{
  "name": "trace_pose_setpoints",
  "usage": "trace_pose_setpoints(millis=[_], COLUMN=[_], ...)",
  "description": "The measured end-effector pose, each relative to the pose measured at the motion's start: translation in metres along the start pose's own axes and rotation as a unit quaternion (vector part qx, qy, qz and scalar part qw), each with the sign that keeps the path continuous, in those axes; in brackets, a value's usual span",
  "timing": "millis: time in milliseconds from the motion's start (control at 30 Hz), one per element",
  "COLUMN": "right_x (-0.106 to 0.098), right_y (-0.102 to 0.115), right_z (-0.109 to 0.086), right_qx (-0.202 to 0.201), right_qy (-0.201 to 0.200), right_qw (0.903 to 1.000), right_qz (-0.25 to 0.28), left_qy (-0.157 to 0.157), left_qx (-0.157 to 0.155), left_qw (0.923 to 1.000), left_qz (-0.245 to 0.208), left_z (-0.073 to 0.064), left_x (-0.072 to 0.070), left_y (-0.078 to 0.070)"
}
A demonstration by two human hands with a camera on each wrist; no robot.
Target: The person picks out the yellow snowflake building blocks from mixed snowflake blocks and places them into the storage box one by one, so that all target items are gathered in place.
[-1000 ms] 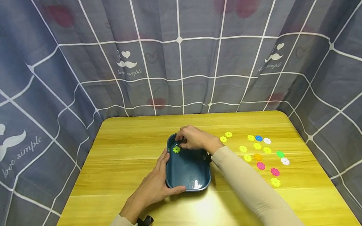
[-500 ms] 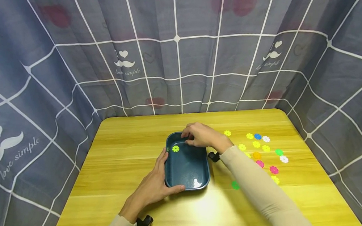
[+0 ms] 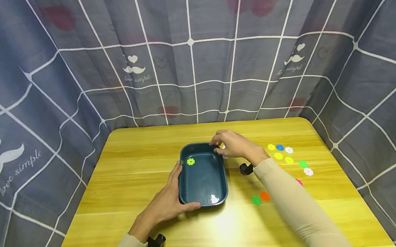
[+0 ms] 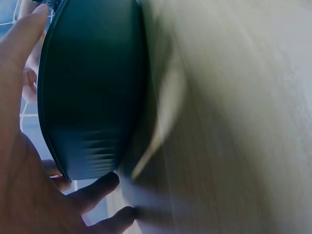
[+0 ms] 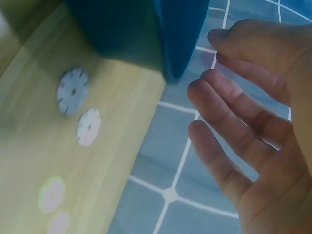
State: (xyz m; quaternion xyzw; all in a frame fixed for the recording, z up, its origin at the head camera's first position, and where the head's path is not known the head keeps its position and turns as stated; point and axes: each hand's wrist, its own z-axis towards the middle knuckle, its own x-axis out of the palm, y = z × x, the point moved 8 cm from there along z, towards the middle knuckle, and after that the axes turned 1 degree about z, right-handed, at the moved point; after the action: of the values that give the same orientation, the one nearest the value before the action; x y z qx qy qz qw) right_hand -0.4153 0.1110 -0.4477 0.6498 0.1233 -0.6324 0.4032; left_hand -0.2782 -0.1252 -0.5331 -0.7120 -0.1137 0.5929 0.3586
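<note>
1. The blue tray point(image 3: 203, 178) sits flat on the yellow wooden counter point(image 3: 143, 152). It looks hard and stiff, maybe plastic, and likely not very heavy. Its shiny bottom may be slippery.

2. The left hand point(image 3: 164, 200) holds the tray at its near left corner. The thumb is on the near side and the fingers are spread along the left side. That looks like a good spot, because the corner gives two sides to press on.

3. The right hand point(image 3: 235, 143) is by the tray's far right corner. Its fingers point(image 5: 200, 92) are a bit bent, with a gap between them and the thumb, and I see nothing in them.

4. One yellow-green flower point(image 3: 191, 161) lies inside the tray, near the left wall. It looks thin and very light, so it may be hard to get a nail under. Pinching it by its bumpy edge should work best.

5. More flowers lie on the counter to the right, like a blue flower point(image 3: 280, 147) and a green flower point(image 3: 256, 200). Two pale ones lie just beside the tray. They look flat too, and would probably slide easily. I can't tell if they are bendy or could snap.
</note>
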Motion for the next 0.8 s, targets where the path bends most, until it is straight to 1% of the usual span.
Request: trace_pose_setpoints(millis=[133,333,633,800], right_x=[-0.002,-0.003,0.005,0.011], right_y=[-0.011,-0.033,-0.066,-0.084], right_z=[-0.006,-0.020,-0.039,-0.048], right_qx=[0.005,0.034,0.047,0.072], right_qy=[-0.005,-0.008,-0.028,-0.031], right_qw=[0.9999,0.9990,0.9982,0.9962], right_qz=[0.007,0.029,0.026,0.038], left_qy=[-0.001,-0.003,0.003,0.007], left_qx=[0.002,0.017,0.023,0.024], left_qw=[1.0000,0.9997,0.9992,0.9992], left_qz=[-0.006,-0.019,-0.032,-0.031], left_z=[-0.001,0.000,0.000,-0.001], left_x=[0.000,0.000,0.000,-0.001], left_y=[0.002,0.003,0.005,0.003])
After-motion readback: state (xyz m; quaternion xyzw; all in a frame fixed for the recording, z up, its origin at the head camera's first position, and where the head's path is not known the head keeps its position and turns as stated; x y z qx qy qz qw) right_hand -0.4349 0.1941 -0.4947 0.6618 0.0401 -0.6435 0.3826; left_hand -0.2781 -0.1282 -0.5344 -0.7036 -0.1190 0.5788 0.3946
